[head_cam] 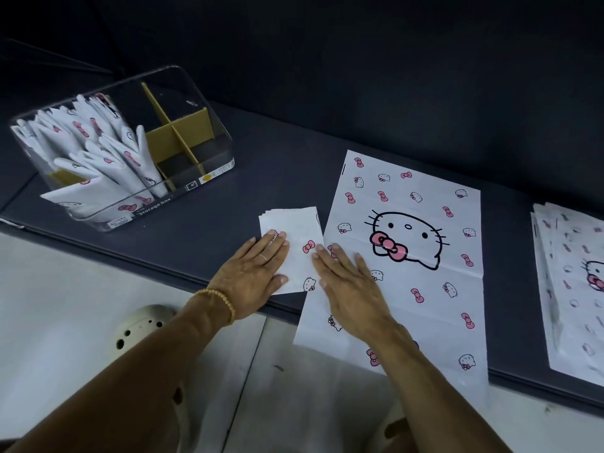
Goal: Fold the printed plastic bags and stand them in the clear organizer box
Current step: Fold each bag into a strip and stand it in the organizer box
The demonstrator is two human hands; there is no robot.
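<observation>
A folded white bag (299, 233) with pink bows lies on the dark surface at the centre. My left hand (253, 276) lies flat on its left part, fingers spread. My right hand (348, 284) rests flat on the left edge of an unfolded printed bag (421, 253) with a large cat face, which hangs over the front edge. The clear organizer box (209, 122) stands at the back left. Several folded bags (98, 152) stand in its left compartments; its right compartments, split by tan dividers (183, 138), hold nothing.
A stack of flat printed bags (575, 289) lies at the far right of the dark surface (228, 197). Below the surface's front edge is a pale tiled floor with a cream perforated shoe (140, 328). A dark wall rises behind.
</observation>
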